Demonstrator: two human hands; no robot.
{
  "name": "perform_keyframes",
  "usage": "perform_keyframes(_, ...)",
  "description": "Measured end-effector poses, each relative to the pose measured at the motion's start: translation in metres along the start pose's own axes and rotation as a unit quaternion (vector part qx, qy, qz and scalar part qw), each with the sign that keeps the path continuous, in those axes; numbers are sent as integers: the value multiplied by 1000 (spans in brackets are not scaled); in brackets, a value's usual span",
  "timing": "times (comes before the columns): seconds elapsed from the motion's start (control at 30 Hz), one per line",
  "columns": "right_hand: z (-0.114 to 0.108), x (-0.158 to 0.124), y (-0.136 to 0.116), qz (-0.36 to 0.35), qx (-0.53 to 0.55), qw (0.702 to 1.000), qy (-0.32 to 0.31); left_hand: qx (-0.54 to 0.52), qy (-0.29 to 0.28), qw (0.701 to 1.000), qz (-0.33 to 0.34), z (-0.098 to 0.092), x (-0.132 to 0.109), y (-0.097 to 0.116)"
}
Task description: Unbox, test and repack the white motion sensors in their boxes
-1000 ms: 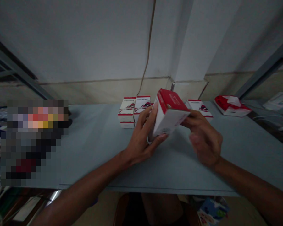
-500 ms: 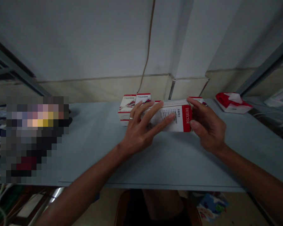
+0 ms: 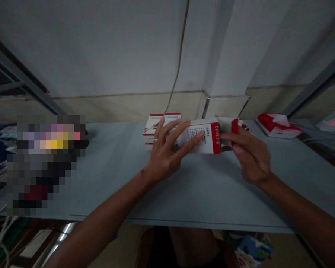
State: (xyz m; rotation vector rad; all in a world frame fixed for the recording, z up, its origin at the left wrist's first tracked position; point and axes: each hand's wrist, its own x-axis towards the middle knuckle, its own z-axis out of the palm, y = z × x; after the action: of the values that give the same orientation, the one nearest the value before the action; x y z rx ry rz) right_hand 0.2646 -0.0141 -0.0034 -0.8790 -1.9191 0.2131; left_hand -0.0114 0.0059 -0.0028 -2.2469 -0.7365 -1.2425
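The head-worn camera looked forward and down from above the near edge of a pale grey-blue table (image 3: 217, 201), facing a white wall corner (image 3: 208, 67) just beyond the table's far edge. It sat close behind the person's left forearm (image 3: 100, 212) and right forearm (image 3: 301, 212), which rose into the frame from the lower corners. Its wide field took in the tabletop across the middle, the wall above, and a strip of floor (image 3: 284, 249) below.

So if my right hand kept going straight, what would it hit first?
Your right hand would probably meet the red DETECTOR end of the white box, just ahead, though depth hides whether they already touch.
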Motion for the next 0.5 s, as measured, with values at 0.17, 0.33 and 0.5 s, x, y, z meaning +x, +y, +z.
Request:
perform_keyframes(0.17,7,10,-14,-38,-58,995,71,33,17,999,14,-2,-2,-3)
perform_keyframes(0.33,5,17,-16,-13,-36,997,64,32,11,999,40,-5,-2,-2)
perform_keyframes(0.5,9,15,-13,64,-3,997,52,27,17,999,26,-4,-2,-3)
